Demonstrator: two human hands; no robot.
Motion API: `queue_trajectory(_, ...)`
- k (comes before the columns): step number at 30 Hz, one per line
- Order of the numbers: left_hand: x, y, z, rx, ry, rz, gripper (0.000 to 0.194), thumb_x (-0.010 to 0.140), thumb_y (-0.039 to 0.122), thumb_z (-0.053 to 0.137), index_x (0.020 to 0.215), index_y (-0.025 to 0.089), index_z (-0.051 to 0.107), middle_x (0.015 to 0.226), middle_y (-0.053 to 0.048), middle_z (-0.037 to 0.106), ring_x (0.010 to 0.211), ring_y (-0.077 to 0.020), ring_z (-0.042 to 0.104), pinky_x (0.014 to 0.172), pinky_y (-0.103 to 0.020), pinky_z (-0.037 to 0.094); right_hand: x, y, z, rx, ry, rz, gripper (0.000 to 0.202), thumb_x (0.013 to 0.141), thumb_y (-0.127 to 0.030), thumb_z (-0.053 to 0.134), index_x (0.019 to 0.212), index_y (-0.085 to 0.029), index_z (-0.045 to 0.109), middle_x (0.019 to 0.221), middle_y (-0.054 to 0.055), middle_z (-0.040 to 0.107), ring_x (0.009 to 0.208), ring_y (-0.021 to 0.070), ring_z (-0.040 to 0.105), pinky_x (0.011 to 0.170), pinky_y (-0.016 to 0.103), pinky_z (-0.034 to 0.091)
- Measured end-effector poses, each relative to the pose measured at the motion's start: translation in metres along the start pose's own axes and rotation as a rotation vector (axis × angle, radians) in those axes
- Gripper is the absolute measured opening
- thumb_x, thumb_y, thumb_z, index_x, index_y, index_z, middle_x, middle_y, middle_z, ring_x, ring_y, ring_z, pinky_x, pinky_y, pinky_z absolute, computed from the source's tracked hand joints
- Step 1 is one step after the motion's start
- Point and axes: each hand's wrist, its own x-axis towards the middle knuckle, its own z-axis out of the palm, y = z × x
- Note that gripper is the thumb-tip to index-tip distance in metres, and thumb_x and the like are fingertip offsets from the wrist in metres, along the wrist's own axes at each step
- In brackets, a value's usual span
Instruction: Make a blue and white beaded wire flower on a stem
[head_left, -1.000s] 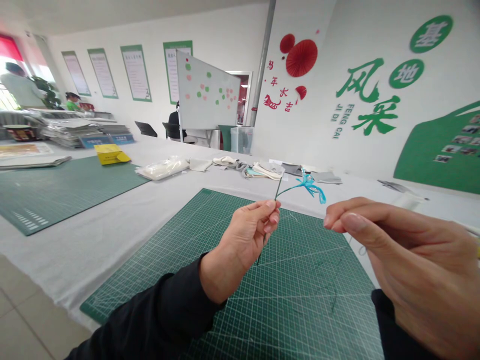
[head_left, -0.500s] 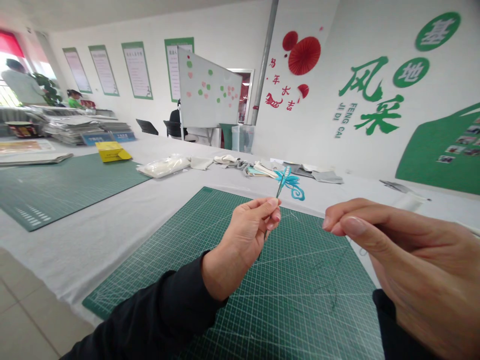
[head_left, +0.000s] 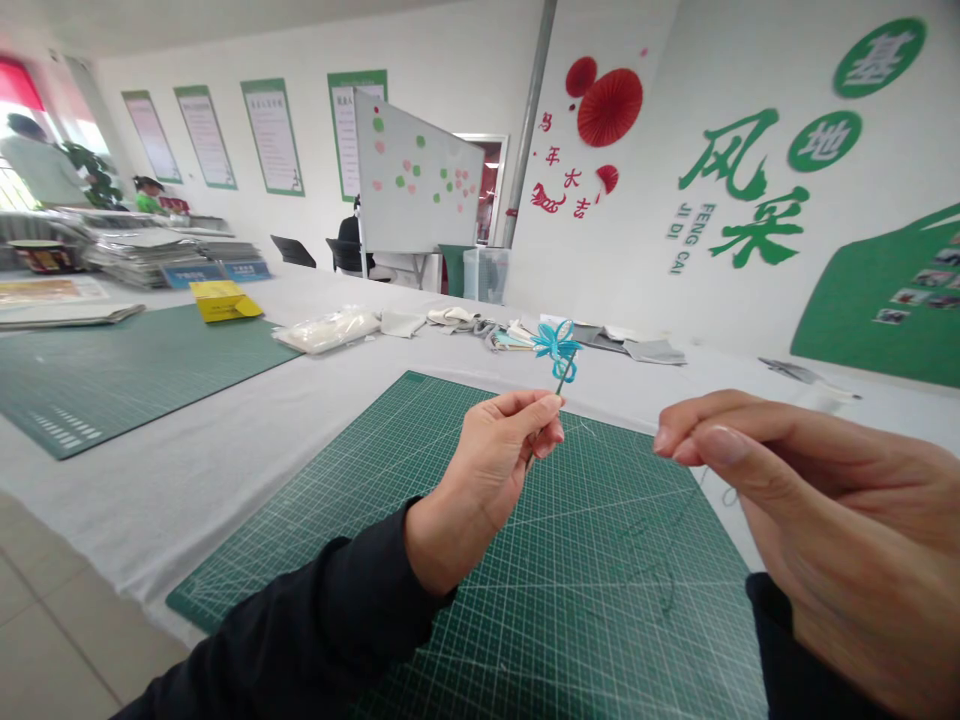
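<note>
Between thumb and fingers, my left hand pinches the thin dark stem of a blue craft flower. The blossom, with turquoise petals and a curled loop, points up above the fingertips; the stem's lower end passes behind the hand. To the right, my right hand is raised with thumb and forefinger pressed together, apart from the flower. Anything thin in that pinch cannot be made out. Under both hands lies a green cutting mat, with dark thread looping over its right part.
Behind the mat lie fabric scraps, a clear plastic bag and scissors. A second cutting mat at left carries a yellow box. Stacked papers stand farther back, and other people are in the background.
The flower has turned about its stem, its petals now facing more to the left and the curled loop swung in behind the stem. My right hand has shifted slightly right.
</note>
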Motion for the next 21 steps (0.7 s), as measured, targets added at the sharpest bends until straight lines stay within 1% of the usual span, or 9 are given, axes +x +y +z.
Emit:
queue_trajectory(3,0.0002,-0.0003,-0.0014,0.003,-0.011,0.002,0.009,0.073,0.015,0.07,0.069,0.009,0.064,0.055,0.0,0.056,0.051,-0.005,0.044,0.051,-0.019,0.03,-0.0001,0.0012,-0.0004,-0.014,0.0,-0.009,0.011,0.073,-0.032,0.074,0.065,-0.027,0.071,0.074,0.0,0.07,0.075,0.015,0.064,0.056,0.023,0.047)
queue_trajectory(9,0.0024,-0.0008,-0.0031,0.003,-0.033,-0.008,0.011,0.072,0.016,0.071,0.067,0.009,0.064,0.056,0.0,0.055,0.052,-0.005,0.045,0.053,-0.019,0.031,0.0008,0.0058,-0.0051,-0.03,-0.064,-0.017,0.007,0.076,-0.029,0.072,0.07,-0.028,0.072,0.079,-0.001,0.071,0.08,0.0147,0.064,0.062,0.023,0.05)
queue_trajectory(14,0.003,-0.001,-0.0028,0.021,-0.013,-0.043,0.011,0.071,0.016,0.072,0.067,0.009,0.064,0.056,0.0,0.055,0.052,-0.0054,0.044,0.053,-0.02,0.03,-0.0003,0.006,-0.007,-0.034,-0.064,-0.009,0.008,0.078,-0.03,0.071,0.07,-0.028,0.072,0.079,0.0,0.07,0.081,0.0153,0.065,0.059,0.023,0.049)
queue_trajectory(21,0.0026,-0.0008,-0.0039,-0.009,-0.036,-0.065,0.01,0.069,0.014,0.073,0.069,0.008,0.065,0.058,0.0,0.056,0.053,-0.0052,0.045,0.054,-0.02,0.032,0.0005,0.0043,-0.0043,-0.046,-0.065,-0.019,0.01,0.078,-0.031,0.071,0.069,-0.028,0.071,0.078,-0.002,0.071,0.079,0.0131,0.065,0.061,0.02,0.05)
